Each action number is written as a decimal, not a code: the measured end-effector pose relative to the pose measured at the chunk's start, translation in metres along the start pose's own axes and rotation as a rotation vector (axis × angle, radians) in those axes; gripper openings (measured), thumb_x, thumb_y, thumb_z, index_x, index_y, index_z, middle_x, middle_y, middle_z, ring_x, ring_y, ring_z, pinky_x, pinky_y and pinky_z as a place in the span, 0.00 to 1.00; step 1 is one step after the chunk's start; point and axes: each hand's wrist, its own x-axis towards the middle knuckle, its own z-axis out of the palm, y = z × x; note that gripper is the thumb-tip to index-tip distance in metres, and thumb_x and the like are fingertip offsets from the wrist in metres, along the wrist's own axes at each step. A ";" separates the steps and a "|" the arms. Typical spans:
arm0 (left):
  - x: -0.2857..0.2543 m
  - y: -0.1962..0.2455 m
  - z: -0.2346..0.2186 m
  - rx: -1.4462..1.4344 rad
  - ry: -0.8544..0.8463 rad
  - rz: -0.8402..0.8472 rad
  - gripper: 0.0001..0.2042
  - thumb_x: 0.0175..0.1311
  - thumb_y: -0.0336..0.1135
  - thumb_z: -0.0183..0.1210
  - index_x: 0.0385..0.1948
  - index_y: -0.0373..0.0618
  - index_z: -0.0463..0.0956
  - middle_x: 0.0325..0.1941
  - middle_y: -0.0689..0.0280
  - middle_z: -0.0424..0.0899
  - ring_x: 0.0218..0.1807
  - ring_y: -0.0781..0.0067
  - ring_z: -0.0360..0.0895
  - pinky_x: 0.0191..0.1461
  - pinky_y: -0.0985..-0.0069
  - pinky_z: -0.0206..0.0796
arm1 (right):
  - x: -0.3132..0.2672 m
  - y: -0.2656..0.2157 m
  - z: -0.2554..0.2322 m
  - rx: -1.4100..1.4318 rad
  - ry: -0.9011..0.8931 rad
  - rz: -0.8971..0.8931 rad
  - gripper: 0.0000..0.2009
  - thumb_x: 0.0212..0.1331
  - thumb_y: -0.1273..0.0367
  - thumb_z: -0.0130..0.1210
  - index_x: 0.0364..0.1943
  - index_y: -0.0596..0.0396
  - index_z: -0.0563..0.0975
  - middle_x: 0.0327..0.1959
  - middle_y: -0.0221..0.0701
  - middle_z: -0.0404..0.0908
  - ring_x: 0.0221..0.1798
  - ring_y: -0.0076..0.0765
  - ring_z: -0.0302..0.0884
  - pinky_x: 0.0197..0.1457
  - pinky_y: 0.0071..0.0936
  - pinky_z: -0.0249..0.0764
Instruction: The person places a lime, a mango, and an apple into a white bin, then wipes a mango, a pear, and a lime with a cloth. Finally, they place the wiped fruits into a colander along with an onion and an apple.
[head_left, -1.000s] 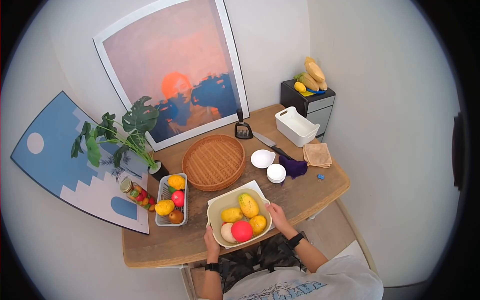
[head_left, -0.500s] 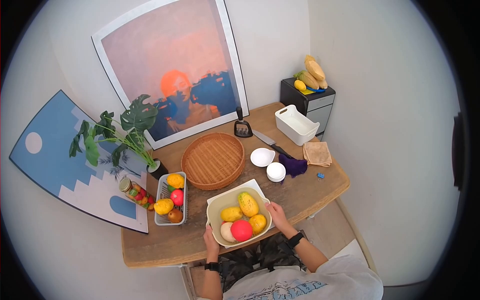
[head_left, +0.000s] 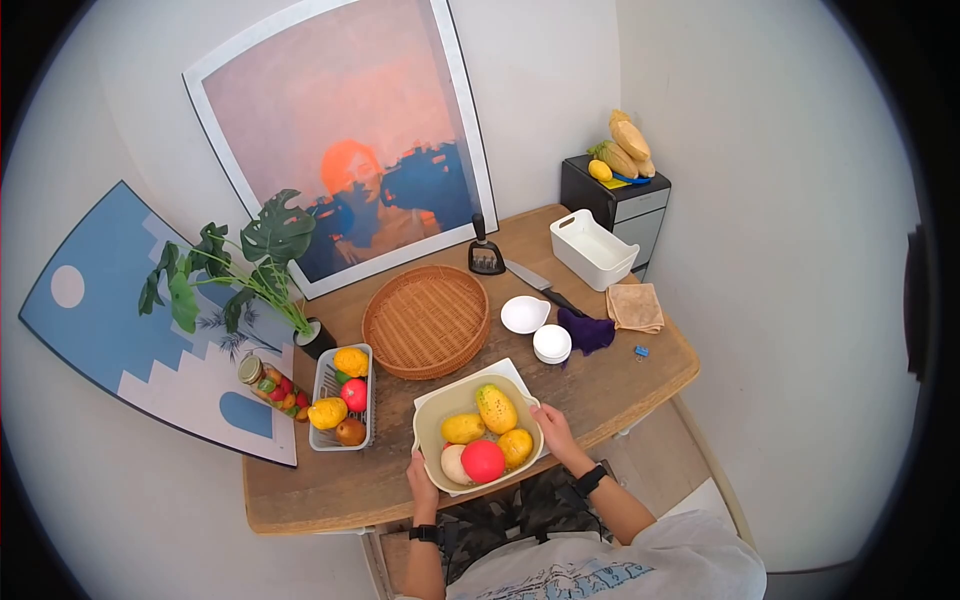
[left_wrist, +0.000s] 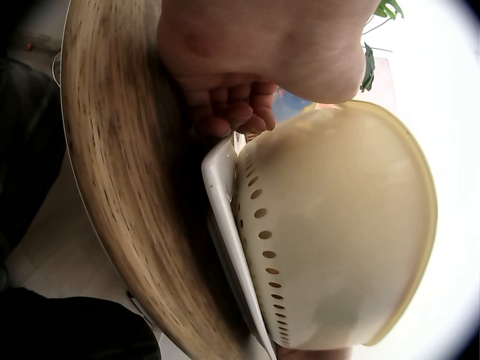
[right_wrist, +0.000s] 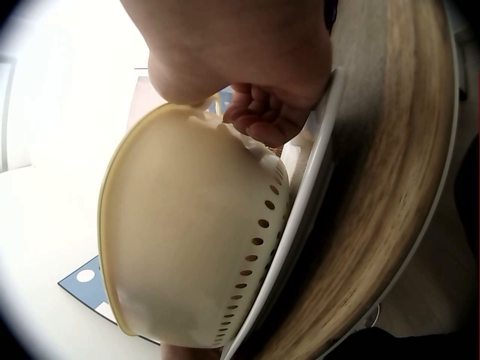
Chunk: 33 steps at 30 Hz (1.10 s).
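Note:
A cream plastic colander [head_left: 437, 405] sits on a white tray [head_left: 513, 371] at the table's front edge. It holds several yellow mango-like fruits [head_left: 497, 409], a bright red round fruit [head_left: 483, 461] and a pale round one [head_left: 454, 464]. My left hand [head_left: 423, 482] grips its left side. On the opposite side my right hand [head_left: 556, 430] holds the rim. Both wrist views show curled fingers [left_wrist: 232, 116] below the rim, beside the colander's wall [right_wrist: 187, 225]. A row of holes runs round its base, close over the tray.
A round wicker basket [head_left: 425, 325] lies behind the colander. To the left stand a grey basket of fruit [head_left: 325, 380], a jar [head_left: 262, 375] and a plant [head_left: 280, 240]. Rightward are white bowls [head_left: 525, 315], a purple cloth [head_left: 587, 333], a knife [head_left: 530, 277] and a white bin [head_left: 600, 265].

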 end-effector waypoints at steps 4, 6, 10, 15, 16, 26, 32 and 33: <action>0.000 0.002 0.001 -0.005 0.012 -0.017 0.29 0.85 0.53 0.42 0.53 0.31 0.81 0.50 0.59 0.88 0.50 0.71 0.83 0.55 0.71 0.74 | 0.000 -0.001 0.001 0.005 0.001 -0.008 0.17 0.78 0.60 0.54 0.30 0.56 0.74 0.27 0.18 0.68 0.34 0.15 0.62 0.36 0.23 0.64; -0.001 0.003 0.003 -0.005 0.021 -0.016 0.29 0.85 0.54 0.42 0.52 0.31 0.81 0.50 0.59 0.88 0.50 0.70 0.83 0.55 0.71 0.74 | 0.000 0.000 0.001 0.008 0.005 -0.002 0.17 0.78 0.60 0.54 0.31 0.56 0.74 0.27 0.18 0.68 0.34 0.15 0.62 0.36 0.23 0.64; 0.000 0.004 0.003 0.006 0.018 -0.006 0.29 0.85 0.54 0.42 0.52 0.31 0.81 0.49 0.59 0.88 0.50 0.70 0.83 0.56 0.71 0.74 | 0.000 0.001 -0.001 -0.016 0.004 0.001 0.17 0.78 0.61 0.54 0.31 0.57 0.74 0.27 0.19 0.68 0.34 0.15 0.62 0.36 0.23 0.64; 0.001 0.000 0.000 0.007 0.011 -0.002 0.29 0.85 0.54 0.42 0.52 0.31 0.81 0.49 0.59 0.88 0.50 0.71 0.83 0.55 0.71 0.74 | 0.001 0.002 0.000 -0.010 0.006 -0.002 0.17 0.78 0.61 0.54 0.31 0.56 0.74 0.27 0.19 0.68 0.34 0.15 0.62 0.36 0.23 0.64; 0.000 0.000 0.001 0.006 0.015 0.000 0.29 0.85 0.54 0.42 0.52 0.31 0.81 0.49 0.59 0.88 0.50 0.71 0.83 0.55 0.71 0.74 | 0.001 0.002 0.000 -0.011 0.006 -0.004 0.17 0.78 0.61 0.54 0.31 0.56 0.74 0.27 0.18 0.68 0.34 0.15 0.62 0.36 0.23 0.64; 0.000 0.001 0.002 0.003 0.022 -0.004 0.28 0.86 0.52 0.41 0.52 0.31 0.81 0.49 0.59 0.88 0.49 0.71 0.83 0.54 0.71 0.74 | -0.001 -0.001 0.000 0.007 -0.012 0.003 0.17 0.79 0.60 0.54 0.31 0.56 0.74 0.27 0.18 0.69 0.34 0.14 0.62 0.36 0.22 0.64; 0.001 -0.001 0.001 -0.004 0.026 -0.011 0.28 0.86 0.51 0.41 0.52 0.32 0.81 0.49 0.60 0.88 0.49 0.72 0.83 0.54 0.72 0.74 | -0.001 -0.001 0.001 0.009 -0.010 -0.012 0.17 0.79 0.60 0.54 0.31 0.56 0.74 0.28 0.18 0.69 0.34 0.14 0.62 0.36 0.22 0.64; 0.002 -0.001 0.001 -0.003 0.026 -0.012 0.28 0.86 0.51 0.40 0.52 0.32 0.81 0.49 0.60 0.88 0.49 0.72 0.83 0.54 0.72 0.74 | -0.001 0.000 0.001 0.007 -0.010 -0.011 0.17 0.79 0.61 0.54 0.31 0.56 0.74 0.27 0.18 0.68 0.34 0.14 0.62 0.36 0.22 0.64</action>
